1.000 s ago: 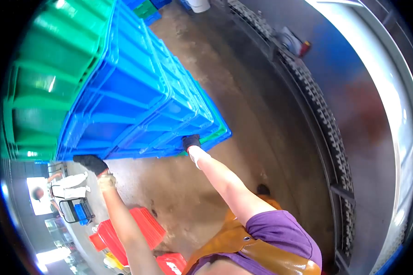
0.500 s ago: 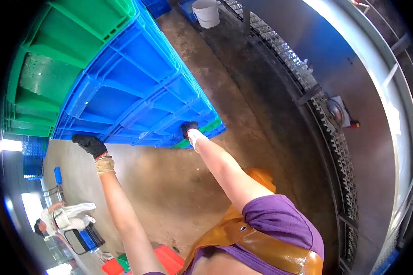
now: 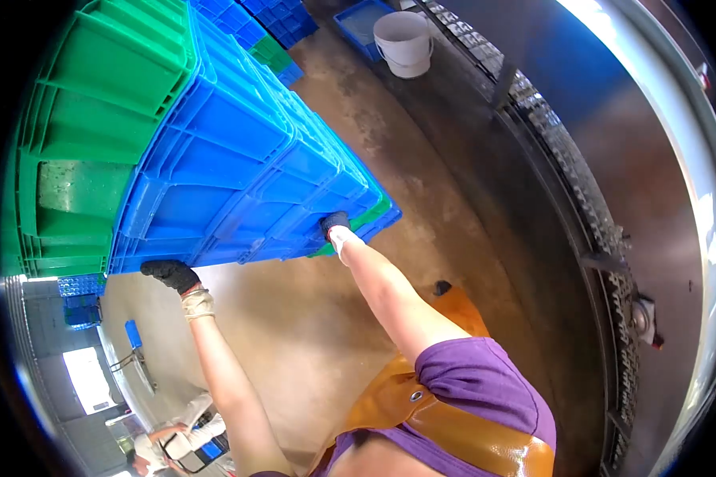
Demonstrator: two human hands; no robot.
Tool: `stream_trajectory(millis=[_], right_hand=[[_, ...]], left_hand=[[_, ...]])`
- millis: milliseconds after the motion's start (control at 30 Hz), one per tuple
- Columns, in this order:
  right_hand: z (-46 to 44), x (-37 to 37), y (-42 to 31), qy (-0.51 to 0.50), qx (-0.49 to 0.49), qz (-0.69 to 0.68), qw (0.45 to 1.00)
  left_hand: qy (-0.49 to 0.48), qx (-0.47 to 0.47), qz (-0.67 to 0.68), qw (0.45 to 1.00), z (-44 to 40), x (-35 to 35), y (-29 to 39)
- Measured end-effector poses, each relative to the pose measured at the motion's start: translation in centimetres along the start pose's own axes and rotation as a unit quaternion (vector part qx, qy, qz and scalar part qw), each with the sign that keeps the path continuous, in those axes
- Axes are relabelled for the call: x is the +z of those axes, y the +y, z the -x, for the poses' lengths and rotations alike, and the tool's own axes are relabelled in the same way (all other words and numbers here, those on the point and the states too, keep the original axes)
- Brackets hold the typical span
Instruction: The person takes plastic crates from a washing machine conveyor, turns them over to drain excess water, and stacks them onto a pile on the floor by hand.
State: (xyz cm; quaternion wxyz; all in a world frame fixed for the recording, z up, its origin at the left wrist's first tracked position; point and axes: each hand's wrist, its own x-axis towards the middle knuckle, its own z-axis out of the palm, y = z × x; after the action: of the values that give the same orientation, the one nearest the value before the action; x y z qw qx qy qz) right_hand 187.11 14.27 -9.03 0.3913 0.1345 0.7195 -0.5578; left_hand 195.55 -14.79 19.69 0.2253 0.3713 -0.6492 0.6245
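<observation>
A tall stack of blue crates, with green crates at its upper end, fills the upper left. My left hand, in a dark glove, touches the lower edge of a blue crate, its fingers pressed together against the plastic. Farther along the stack, near a green crate, my right hand is also gloved and rests against the side of a blue crate. The fingers of my right hand are mostly hidden.
A white bucket stands beside a blue tray at the top. A metal machine with a chain conveyor runs down the right. Another person in white is at the lower left, near a cart.
The view has swung along the floor, bringing the bucket and blue tray further into sight. The stack and both hands against it have moved along together. The red crates have left the view.
</observation>
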Motion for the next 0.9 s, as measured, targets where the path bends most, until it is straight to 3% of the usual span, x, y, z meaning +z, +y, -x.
stream_trajectory(millis=[33, 67, 100, 133, 167, 267, 300, 367, 400, 433, 533, 600, 667, 700, 733, 767, 800, 867, 900], right_hand=[[-0.7, 0.8, 0.6, 0.025, -0.028, 0.039, 0.999], [-0.9, 1.2, 1.0, 0.065, -0.076, 0.099, 0.99], [-2.1, 1.9, 1.7, 0.109, -0.121, 0.163, 0.973], [-3.8, 2.7, 1.7, 0.139, -0.155, 0.222, 0.953], [-4.6, 3.1, 2.2, 0.153, -0.172, 0.258, 0.938], [-14.2, 8.3, 6.3, 0.202, -0.205, 0.294, 0.912], [-10.1, 8.5, 6.1, 0.194, -0.315, -0.041, 0.928], [-7.5, 2.9, 1.3, 0.136, -0.106, 0.03, 0.985], [-8.8, 3.7, 3.7, 0.135, -0.104, 0.04, 0.985], [-12.8, 5.4, 6.4, 0.25, -0.225, 0.158, 0.928], [-3.2, 1.9, 2.2, 0.209, -0.19, 0.253, 0.925], [-1.0, 1.5, 1.7, 0.204, -0.194, 0.286, 0.916], [0.1, 1.5, 0.8, 0.209, -0.203, 0.318, 0.902], [-1.5, 2.1, 0.2, 0.187, -0.205, 0.375, 0.885], [-1.9, 2.4, -0.1, 0.161, -0.202, 0.431, 0.864], [-1.8, 2.3, 0.1, 0.127, -0.211, 0.41, 0.878], [-5.0, 4.2, 1.9, 0.162, -0.223, 0.356, 0.893], [-11.6, 8.2, 5.5, 0.226, -0.256, 0.239, 0.909], [-7.3, 5.6, 4.1, 0.177, -0.222, 0.327, 0.901]], left_hand=[[0.006, 0.073, -0.272, 0.959, 0.0, -0.1, 0.2], [-0.002, -0.037, 0.111, 0.993, 0.2, -0.3, 0.6], [-0.007, -0.148, 0.474, 0.868, 0.0, -0.9, 0.4], [0.007, -0.206, 0.673, 0.71, -0.9, -1.0, 1.0], [-0.012, -0.231, 0.746, 0.624, -1.5, -2.0, 0.7], [-0.05, -0.275, 0.802, 0.527, -2.3, -4.3, 0.4], [-0.059, -0.283, 0.81, 0.511, -2.6, -5.4, 0.3], [-0.098, -0.307, 0.833, 0.45, -3.2, -8.7, -1.0], [-0.128, -0.314, 0.833, 0.438, -3.0, -10.5, -2.2], [-0.159, -0.313, 0.83, 0.434, -3.2, -12.7, -3.4], [-0.064, -0.279, 0.809, 0.514, -1.8, -3.7, 1.1], [-0.074, -0.29, 0.79, 0.535, -1.7, -5.7, 0.2], [-0.049, -0.284, 0.85, 0.441, -1.6, -5.6, 0.4], [-0.026, -0.205, 0.895, 0.394, -2.2, -7.0, -0.8], [-0.031, -0.215, 0.89, 0.402, -1.9, -6.6, -0.4], [-0.048, -0.243, 0.861, 0.445, -1.6, -6.4, -0.2], [-0.061, -0.265, 0.846, 0.458, -1.5, -6.5, -0.3], [-0.096, -0.282, 0.847, 0.44, -1.9, -7.6, -0.7], [-0.114, -0.288, 0.847, 0.432, -2.0, -7.9, -1.0]])
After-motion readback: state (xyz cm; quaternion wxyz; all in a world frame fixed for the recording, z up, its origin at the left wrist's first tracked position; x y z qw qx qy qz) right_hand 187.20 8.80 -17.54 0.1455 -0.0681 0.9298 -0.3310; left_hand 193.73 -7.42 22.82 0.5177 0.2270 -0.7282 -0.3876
